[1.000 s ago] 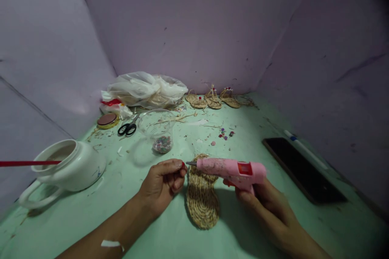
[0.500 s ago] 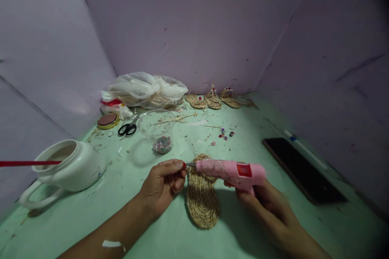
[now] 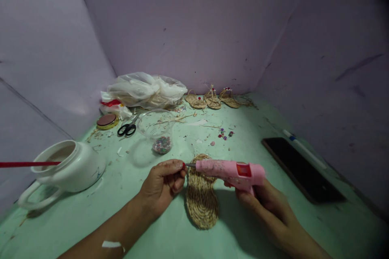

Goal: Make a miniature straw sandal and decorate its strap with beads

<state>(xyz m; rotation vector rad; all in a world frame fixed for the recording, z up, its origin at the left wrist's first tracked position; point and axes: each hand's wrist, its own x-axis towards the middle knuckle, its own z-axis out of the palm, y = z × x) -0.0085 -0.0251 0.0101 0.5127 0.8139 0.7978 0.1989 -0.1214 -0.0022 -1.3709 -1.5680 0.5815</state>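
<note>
Between thumb and forefinger, my left hand pinches a small red bead. My right hand is wrapped round the handle of a pink glue gun, which points left. The gun's metal nozzle meets or nearly meets the bead; I cannot tell which. Beneath the gun, a woven straw sandal sole lies flat on the table, its upper part partly covered by the gun.
A clear plastic cup with beads, black scissors and a white pot stand left. Loose beads lie ahead, small straw sandals and a plastic bag at the back wall. A phone and marker are right.
Both hands, the bead and the glue gun hold the same positions. Only a very slight shift of the whole view shows.
</note>
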